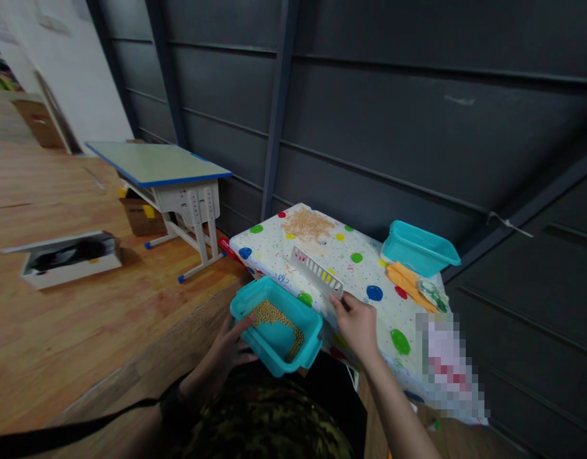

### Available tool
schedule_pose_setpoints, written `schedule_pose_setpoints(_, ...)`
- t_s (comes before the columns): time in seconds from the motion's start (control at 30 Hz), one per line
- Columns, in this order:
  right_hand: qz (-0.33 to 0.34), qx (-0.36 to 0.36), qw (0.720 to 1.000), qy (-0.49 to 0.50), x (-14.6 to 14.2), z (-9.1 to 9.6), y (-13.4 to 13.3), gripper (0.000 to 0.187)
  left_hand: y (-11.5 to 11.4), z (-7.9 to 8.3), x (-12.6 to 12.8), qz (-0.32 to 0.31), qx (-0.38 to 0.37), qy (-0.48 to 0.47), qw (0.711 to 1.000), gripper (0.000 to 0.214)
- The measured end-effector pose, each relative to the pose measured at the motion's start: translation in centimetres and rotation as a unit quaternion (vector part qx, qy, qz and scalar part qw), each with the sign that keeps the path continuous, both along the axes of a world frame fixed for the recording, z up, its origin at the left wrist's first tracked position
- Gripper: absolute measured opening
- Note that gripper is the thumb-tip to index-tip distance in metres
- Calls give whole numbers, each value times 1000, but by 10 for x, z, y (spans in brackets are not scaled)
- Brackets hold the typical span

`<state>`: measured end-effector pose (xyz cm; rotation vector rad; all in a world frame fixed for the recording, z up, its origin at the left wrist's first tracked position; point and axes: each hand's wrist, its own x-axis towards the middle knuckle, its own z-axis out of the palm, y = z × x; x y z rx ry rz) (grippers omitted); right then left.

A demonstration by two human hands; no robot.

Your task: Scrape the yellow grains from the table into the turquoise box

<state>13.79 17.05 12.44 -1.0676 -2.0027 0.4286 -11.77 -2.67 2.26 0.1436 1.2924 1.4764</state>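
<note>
My left hand (232, 344) grips the near left wall of a teal plastic tub (300, 307), its thumb over the rim. The tub is held at the front edge of the table, with round tan beans (269, 312), like soybeans, spread over part of its bottom. In my right hand (359, 324) is the near end of a white slotted plastic strip (317, 272), like a small basket's side. This strip stands on edge over the tablecloth, just beyond the tub. Farther back on the cloth lies a loose spread of similar beans (308, 224).
A balloon-print cloth (355, 274) covers the table. Toward its right end are a second teal tub (420, 248), an orange cloth (408, 284) and a pixelated patch. Dark wall panels (369, 127) rise behind. A desk (159, 164) and an open white box (73, 261) stand left.
</note>
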Motion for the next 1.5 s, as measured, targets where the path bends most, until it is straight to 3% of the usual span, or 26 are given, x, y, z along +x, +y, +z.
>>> schedule_pose_setpoints(0.13,-3,10,1000,-13,2,-2,-1,83,1,0,-4,4,5,-2,1000,106)
schedule_pose_setpoints(0.37,-53,90,995,-4,45,-6,-36,91,-1,10,3,9,6,-9,1000,98)
schedule_pose_setpoints(0.5,-35,124,992,-3,63,-10,-63,86,0,15,6,18,3,-3,1000,93)
schedule_pose_setpoints(0.63,-8,121,993,2,63,-12,-75,79,1,18,5,8,-11,-5,1000,98)
schedule_pose_setpoints(0.9,-40,39,998,13,20,-7,-27,85,-3,14,3,3,6,0,1000,111)
schedule_pose_setpoints(1.13,-4,-45,999,25,23,-5,-20,76,2,20,8,32,-29,18,999,80)
schedule_pose_setpoints(1.23,-6,-72,996,43,29,-5,-21,74,3,23,9,38,-32,12,999,78)
schedule_pose_setpoints(1.37,-28,-69,996,57,22,-4,-11,71,1,18,4,29,-10,2,1000,85)
schedule_pose_setpoints(1.5,-17,-63,997,36,11,-6,0,69,1,7,-6,22,5,-59,998,111)
